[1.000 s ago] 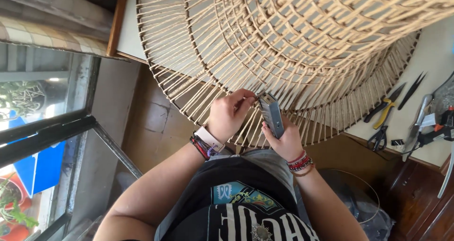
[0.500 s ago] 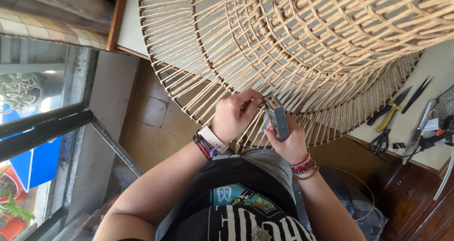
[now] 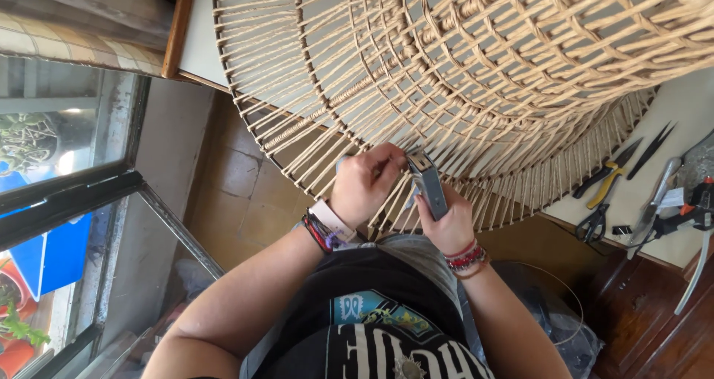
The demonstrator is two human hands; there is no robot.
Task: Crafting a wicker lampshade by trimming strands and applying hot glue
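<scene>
Rattan-coloured cord wraps the big round wire lampshade frame (image 3: 476, 89); at its 6 o'clock rim the left hand (image 3: 368, 182) pinches a strand, while the right hand (image 3: 446, 223) is closed around a grey lighter (image 3: 428, 185), seemingly sealing a cord end; the next move likely needs a steady flame held close

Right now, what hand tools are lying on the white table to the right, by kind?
Scissors: 1
Yellow-handled pliers: 1
Black thread snips: 1
Red-and-black clamp tool: 1
Total: 4, on the white table. A metal tool beside the clamp is unclear and not counted.
</scene>
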